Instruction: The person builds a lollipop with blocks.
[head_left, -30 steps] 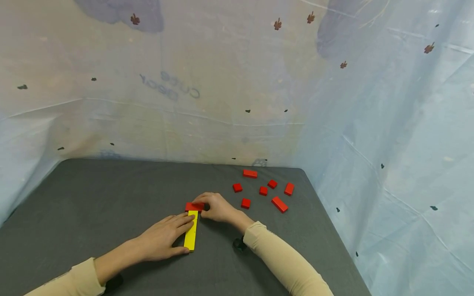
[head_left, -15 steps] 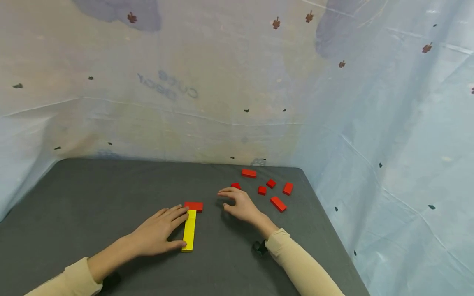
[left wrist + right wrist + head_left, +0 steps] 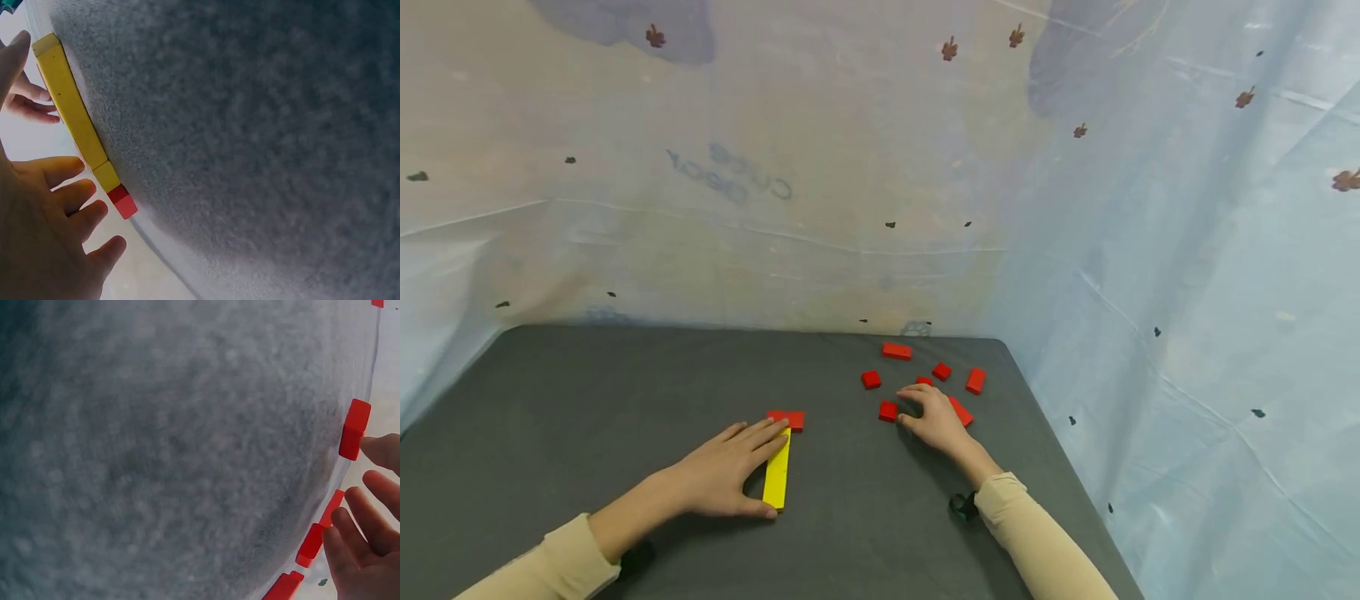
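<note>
My left hand [image 3: 718, 477] lies spread along a long yellow block [image 3: 777, 472], its fingertips reaching the top end and the thumb by the near end. Across that top end sits a red block [image 3: 793, 422], partly under the fingers. In the left wrist view a short yellow block [image 3: 106, 177] fills the space between the long yellow one and the red. My right hand [image 3: 938, 423] hovers among loose red blocks, fingers loosely bent and holding nothing. Its thumb and fingertips are beside a small red block [image 3: 888, 412]; whether they touch it I cannot tell. The hand partly covers a longer red block [image 3: 960, 411].
Toward the back right of the grey table [image 3: 625, 375] lie more red blocks: a long one [image 3: 897, 351], a small one [image 3: 871, 380], another small one [image 3: 942, 372] and a rectangular one [image 3: 976, 381]. A printed plastic curtain [image 3: 820, 167] hangs behind and at the right.
My right hand has let go of the red block at the yellow block's top and moved right to the loose red blocks. The left hand has stayed nearly in place.
</note>
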`<state>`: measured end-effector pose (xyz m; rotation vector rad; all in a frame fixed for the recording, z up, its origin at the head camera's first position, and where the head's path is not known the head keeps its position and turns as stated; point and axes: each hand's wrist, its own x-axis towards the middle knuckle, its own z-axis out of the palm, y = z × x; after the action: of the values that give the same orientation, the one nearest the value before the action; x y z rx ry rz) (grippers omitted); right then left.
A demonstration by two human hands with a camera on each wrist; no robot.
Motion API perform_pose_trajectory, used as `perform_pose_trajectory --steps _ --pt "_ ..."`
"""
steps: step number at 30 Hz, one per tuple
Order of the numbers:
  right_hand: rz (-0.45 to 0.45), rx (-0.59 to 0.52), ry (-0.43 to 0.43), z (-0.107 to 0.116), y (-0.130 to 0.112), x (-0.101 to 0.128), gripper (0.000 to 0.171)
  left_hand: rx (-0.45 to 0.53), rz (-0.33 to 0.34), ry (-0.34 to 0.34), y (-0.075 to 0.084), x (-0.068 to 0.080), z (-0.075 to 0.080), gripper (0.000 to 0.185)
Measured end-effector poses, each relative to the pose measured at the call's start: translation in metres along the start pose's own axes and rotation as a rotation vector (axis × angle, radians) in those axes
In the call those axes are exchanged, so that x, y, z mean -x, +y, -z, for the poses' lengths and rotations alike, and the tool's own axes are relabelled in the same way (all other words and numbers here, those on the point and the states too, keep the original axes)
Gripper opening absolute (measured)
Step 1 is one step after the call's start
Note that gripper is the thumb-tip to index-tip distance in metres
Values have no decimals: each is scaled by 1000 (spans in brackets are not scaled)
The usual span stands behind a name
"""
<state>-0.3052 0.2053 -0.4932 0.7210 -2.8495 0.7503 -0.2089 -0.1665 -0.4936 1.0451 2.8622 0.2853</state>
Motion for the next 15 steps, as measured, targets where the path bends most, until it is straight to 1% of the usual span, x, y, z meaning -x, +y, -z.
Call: perform_pose_trajectory --steps 7,11,15 --pt "15 -11 -48 -1 -4 -4 39 -8 14 -18 1 0 0 105" --pt "23 -9 -73 -4 -7 -4 36 -5 2 -2 2 1 1 103" --pt "20 -1 -79 -6 -9 -4 34 -7 -5 12 2 1 0 102"
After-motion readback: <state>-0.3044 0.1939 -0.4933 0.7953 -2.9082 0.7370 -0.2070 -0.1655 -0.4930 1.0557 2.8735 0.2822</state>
